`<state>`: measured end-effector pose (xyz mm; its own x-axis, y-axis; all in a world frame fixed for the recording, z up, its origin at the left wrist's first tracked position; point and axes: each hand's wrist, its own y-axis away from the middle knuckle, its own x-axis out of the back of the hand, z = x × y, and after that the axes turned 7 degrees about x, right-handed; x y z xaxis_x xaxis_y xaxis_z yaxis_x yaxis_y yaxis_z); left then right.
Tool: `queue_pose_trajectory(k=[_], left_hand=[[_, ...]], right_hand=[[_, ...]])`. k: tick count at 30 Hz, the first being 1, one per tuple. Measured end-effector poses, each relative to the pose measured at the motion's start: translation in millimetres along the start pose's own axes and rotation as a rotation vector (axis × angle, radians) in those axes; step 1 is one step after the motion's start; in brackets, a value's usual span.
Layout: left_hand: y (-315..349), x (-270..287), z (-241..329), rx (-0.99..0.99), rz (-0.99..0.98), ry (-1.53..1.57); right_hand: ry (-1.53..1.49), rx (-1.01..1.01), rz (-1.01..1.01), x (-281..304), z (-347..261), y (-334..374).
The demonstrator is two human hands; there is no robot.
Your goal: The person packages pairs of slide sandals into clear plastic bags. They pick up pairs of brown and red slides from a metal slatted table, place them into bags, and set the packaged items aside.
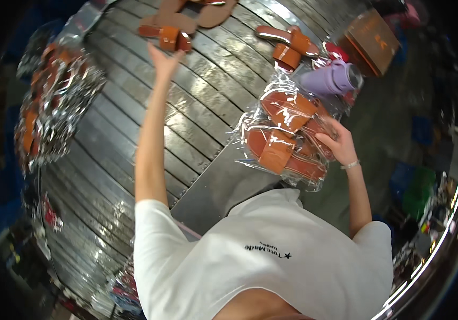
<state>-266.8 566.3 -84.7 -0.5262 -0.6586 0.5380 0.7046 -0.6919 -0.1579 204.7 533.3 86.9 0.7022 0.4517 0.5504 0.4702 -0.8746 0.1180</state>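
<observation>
My left arm stretches far out over the slatted metal surface. My left hand (165,60), fingers apart, is at the near edge of a brown slide sandal (169,38) with an orange-tan strap; whether it touches the sandal is hard to see. At the right, my right hand (341,143) grips the edge of a clear plastic bag holding brown sandals (277,152) with tan straps. The bagged sandals hang over the surface's near right edge. My right thumb and fingers are closed on the crinkled film.
A lilac tumbler (325,79) and a brown box (370,42) are beyond the bagged sandals. Loose tan-strapped sandals (287,42) lie at the far edge, and brown soles (178,22) past my left hand. Many bagged sandals (61,101) are heaped at far left.
</observation>
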Motion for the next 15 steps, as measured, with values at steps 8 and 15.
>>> queue_pose_trajectory(k=[8,15], left_hand=[[-16.3,15.0,3.8,0.411,-0.346,0.907],[197.1,162.8,190.9,0.173,0.034,1.47]], right_hand=[[0.867,0.29,0.291,-5.6,-27.2,12.3],[-0.755,0.037,-0.248,-144.6,-105.7,81.6]])
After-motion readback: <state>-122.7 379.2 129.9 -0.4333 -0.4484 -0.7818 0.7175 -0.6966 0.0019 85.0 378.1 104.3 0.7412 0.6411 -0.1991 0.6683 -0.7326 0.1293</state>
